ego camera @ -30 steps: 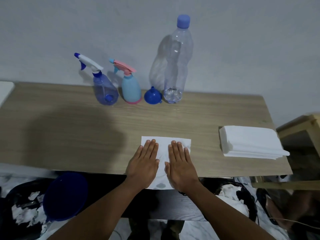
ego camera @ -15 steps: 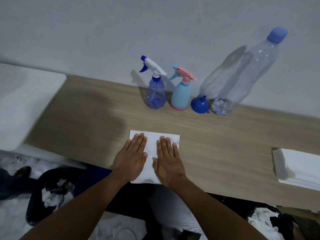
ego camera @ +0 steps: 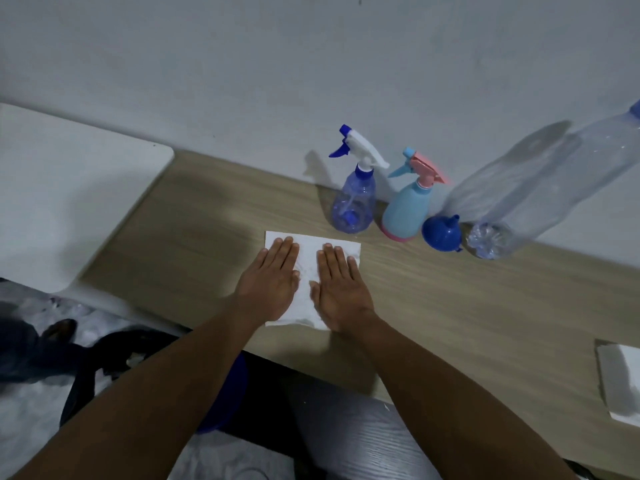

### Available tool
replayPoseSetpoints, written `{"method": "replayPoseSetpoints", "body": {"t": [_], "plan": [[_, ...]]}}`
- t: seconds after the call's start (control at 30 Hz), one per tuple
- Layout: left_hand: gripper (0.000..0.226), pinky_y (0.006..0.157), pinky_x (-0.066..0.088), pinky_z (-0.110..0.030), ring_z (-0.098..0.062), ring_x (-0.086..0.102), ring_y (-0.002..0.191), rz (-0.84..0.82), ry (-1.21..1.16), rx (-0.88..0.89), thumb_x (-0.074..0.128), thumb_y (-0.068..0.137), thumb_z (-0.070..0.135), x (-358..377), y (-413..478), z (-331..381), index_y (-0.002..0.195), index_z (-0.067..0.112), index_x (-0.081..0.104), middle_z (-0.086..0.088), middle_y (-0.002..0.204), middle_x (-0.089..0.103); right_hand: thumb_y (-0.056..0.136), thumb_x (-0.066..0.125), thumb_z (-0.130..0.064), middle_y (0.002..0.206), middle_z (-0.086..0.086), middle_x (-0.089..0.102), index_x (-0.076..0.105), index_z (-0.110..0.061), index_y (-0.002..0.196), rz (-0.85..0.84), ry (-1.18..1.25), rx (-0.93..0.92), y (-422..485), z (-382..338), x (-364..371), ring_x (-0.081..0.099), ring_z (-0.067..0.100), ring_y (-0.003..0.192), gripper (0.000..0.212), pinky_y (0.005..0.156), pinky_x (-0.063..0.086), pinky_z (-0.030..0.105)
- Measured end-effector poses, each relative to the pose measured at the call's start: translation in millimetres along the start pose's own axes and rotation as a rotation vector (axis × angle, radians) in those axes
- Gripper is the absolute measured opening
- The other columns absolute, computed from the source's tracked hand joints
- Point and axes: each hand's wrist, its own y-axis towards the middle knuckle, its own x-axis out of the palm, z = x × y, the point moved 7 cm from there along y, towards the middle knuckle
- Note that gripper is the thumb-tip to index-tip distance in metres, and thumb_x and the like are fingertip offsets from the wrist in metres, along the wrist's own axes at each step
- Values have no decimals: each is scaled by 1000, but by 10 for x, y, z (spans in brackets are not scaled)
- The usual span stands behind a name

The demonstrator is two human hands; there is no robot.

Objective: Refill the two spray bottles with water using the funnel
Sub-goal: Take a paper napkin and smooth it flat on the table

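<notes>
Altogether three containers stand along the far edge of the tabletop point(ego camera: 207, 244), by the wall. From left to right they are a blue sprayer point(ego camera: 354, 206), a pink-topped sprayer point(ego camera: 405, 213) and a tall clear bottle point(ego camera: 540, 192) with a blue cap. The blue sprayer is see-through and its dip tube shows inside, but how much water it holds cannot be told. The pink-topped one has an opaque pale blue body, so its contents are hidden. Any water level in the bottle cannot be told either.

One blue funnel point(ego camera: 442, 233) sits mouth down with its spout up, between the pink-topped sprayer and the bottle and close to both.

That makes two sprayers, one funnel and one bottle. A single white napkin point(ego camera: 308, 268) lies flat at the near edge, in front of the sprayers. The left hand point(ego camera: 268, 282) and right hand point(ego camera: 341, 289) rest palm down on it side by side, fingers straight, grasping nothing.

A stack point(ego camera: 620, 382) of white napkins sits at the right edge, partly out of view. A white board point(ego camera: 69, 195) adjoins the left edge.
</notes>
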Motion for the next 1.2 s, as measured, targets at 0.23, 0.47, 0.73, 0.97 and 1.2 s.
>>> {"method": "replayPoseSetpoints", "body": {"t": [0.23, 0.47, 0.73, 0.97, 1.2], "plan": [[68, 120, 19, -43, -18, 16, 151, 80, -184, 58, 13, 99, 53, -240, -19, -183, 156, 17, 16, -1, 164, 17, 101, 24, -45, 166, 4, 14, 17, -16, 158, -14, 312, -175, 23, 260, -353, 10, 17, 154, 65, 125, 10, 35], [78, 122, 12, -42, -10, 11, 151, -13, -180, 65, 36, 88, 62, -87, -305, -244, 153, 22, 27, 9, 163, 16, 95, 54, -41, 163, 7, 26, 26, -14, 156, -50, 208, -191, -204, 493, -253, 18, 22, 152, 72, 124, 15, 37], [20, 99, 38, -31, -15, 60, 106, 125, -263, 45, 65, 86, 37, -325, -445, -120, 104, 28, 68, 11, 110, 66, 87, 60, -21, 131, 0, 65, 62, -25, 131, 164, 163, -193, -485, 356, -300, 59, 22, 119, 45, 98, 45, 33], [9, 63, 51, -24, -11, 66, 67, 47, -670, -180, 65, 71, 43, -576, -515, -42, 75, 36, 62, 8, 74, 70, 79, 63, -5, 87, -10, 64, 65, -15, 104, 173, 763, 134, -634, 631, -622, 59, 6, 75, 27, 68, 44, 12], [26, 55, 48, -18, -3, 62, 63, 183, -1193, -344, 80, 77, 3, -1018, -491, 525, 97, 5, 64, -5, 81, 69, 83, 64, 4, 84, 10, 59, 56, -8, 106, 374, 1237, 416, -1152, 1189, -1000, 59, 21, 68, 27, 53, 54, 32]]}}
